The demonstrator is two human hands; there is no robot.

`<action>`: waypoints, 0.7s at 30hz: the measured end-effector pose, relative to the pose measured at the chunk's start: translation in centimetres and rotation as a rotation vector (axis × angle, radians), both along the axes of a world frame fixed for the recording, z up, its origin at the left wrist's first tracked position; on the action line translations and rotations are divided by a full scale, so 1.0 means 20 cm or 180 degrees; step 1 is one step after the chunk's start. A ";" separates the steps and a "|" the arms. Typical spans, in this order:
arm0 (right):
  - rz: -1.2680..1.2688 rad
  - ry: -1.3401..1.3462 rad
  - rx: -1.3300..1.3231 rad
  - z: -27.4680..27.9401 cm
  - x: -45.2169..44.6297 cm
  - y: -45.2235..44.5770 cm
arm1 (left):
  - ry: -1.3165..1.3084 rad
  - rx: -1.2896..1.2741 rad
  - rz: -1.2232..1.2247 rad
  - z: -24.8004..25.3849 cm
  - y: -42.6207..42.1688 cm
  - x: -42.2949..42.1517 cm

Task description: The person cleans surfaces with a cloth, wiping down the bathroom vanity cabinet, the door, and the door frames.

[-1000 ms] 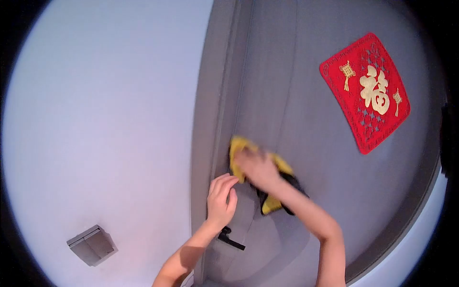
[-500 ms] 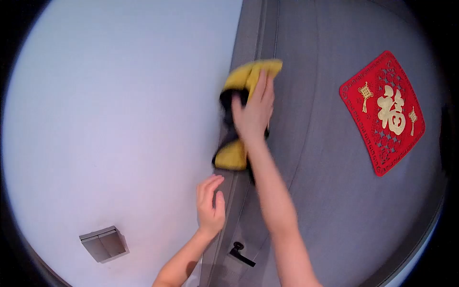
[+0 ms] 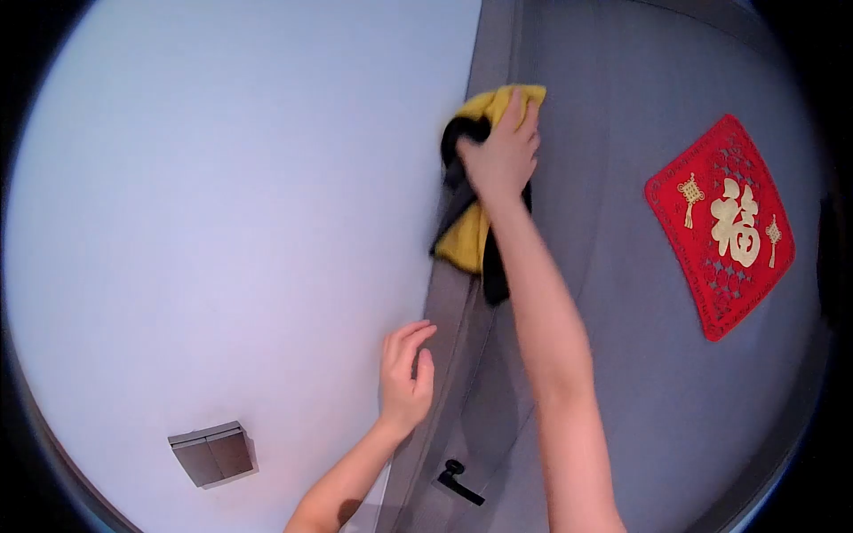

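Observation:
My right hand (image 3: 505,158) presses a yellow and black cloth (image 3: 462,240) against the grey door frame (image 3: 451,311), high up beside the white wall. The fingers rest over the cloth's upper yellow part, and its lower end hangs down along the frame. Lower and to the left, my left hand (image 3: 408,377) is raised near the frame's edge with its fingers slightly bent and apart, holding nothing. Below it to the right, a black door handle (image 3: 462,484) sits on the grey door (image 3: 613,373).
A red diamond-shaped decoration (image 3: 724,231) with gold characters and knots hangs on the door at the right. A grey two-part switch (image 3: 213,455) is mounted on the white wall (image 3: 240,222) at the lower left.
From the door above the handle, my right hand has moved the cloth up and onto the frame. My left hand stays low, empty. The view has shifted, too.

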State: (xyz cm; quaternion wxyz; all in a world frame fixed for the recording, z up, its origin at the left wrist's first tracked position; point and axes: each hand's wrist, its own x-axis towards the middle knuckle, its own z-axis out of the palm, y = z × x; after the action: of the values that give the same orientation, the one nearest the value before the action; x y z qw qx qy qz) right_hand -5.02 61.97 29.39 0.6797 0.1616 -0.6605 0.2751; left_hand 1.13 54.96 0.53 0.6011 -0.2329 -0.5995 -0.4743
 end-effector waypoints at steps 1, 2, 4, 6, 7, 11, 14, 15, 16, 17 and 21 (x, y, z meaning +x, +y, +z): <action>0.0207 -0.0066 -0.0168 0.12 -0.01 0.01 | -0.0003 -0.0001 0.0017 -0.01 -0.01 0.00; 0.0383 -0.0128 -0.0365 0.19 -0.04 0.01 | -0.0061 0.0014 0.0023 -0.01 -0.02 0.00; 0.0379 -0.0037 -0.0444 0.15 -0.04 -0.01 | -0.0134 0.0030 0.0022 -0.03 -0.02 -0.01; 0.0187 0.0313 -0.0265 -0.09 -0.06 0.00 | -0.0188 0.0147 -0.0106 -0.06 -0.01 -0.01; 0.0371 0.0460 -0.0193 -0.25 -0.06 0.02 | -0.0208 0.0132 -0.0133 -0.07 0.01 -0.01; 0.1030 -0.0194 -0.0399 -1.02 -0.11 0.11 | -0.0360 0.0310 0.0047 -0.12 0.08 -0.03; 0.0848 -0.1104 -0.0327 -1.54 -0.11 0.19 | -0.0127 0.0442 0.0000 -0.14 0.13 -0.05; 0.0896 -0.1130 -0.0277 -1.56 -0.09 0.20 | -0.0108 0.0350 -0.0199 -0.17 0.12 -0.07; 0.0942 -0.1162 -0.0225 -1.58 -0.08 0.20 | -0.0095 0.0263 -0.0396 -0.18 0.12 -0.08; 0.0864 -0.1081 -0.0160 -1.53 -0.12 0.21 | -0.0158 0.0141 -0.0574 -0.19 0.12 -0.09; 0.0784 -0.0460 -0.0059 -0.91 -0.21 0.20 | -0.0327 0.0017 -0.0292 -0.15 0.08 -0.03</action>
State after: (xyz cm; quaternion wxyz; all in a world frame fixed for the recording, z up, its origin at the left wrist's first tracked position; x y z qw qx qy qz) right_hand -9.32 66.02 11.14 0.5929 0.2149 -0.6803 0.3734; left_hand 0.59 56.61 -2.40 0.5478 -0.2338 -0.6170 -0.5143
